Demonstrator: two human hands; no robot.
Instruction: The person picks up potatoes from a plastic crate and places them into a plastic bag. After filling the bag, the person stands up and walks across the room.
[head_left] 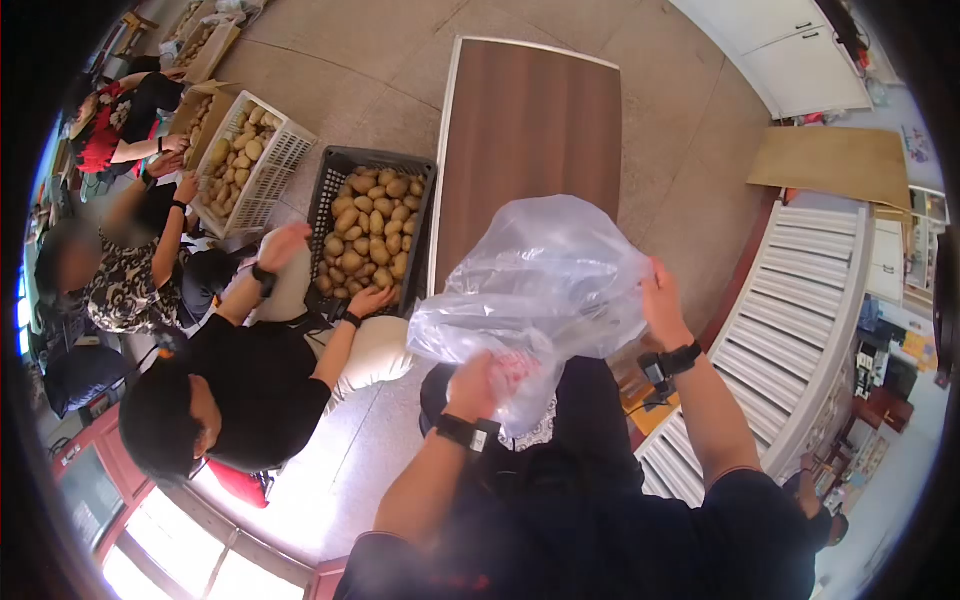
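Observation:
A large clear plastic bag (540,265) spreads out in front of me, puffed up and partly over the near end of a brown wood-grain table (535,130). My right hand (662,305) is closed on the bag's right edge, fingers pinching the film. Lower down, my left hand (472,388) grips the bag's near side beside some red print; it is slightly blurred and part of its fingers is hidden by the film. Both my wrists wear dark bands with small devices.
Left of the table stands a black crate (325,185) of potatoes (370,225), where a co-worker (260,390) reaches in. Beyond are a white crate (285,140) of potatoes and more people. A white slatted rack (790,320) and a cardboard sheet (830,165) are on my right.

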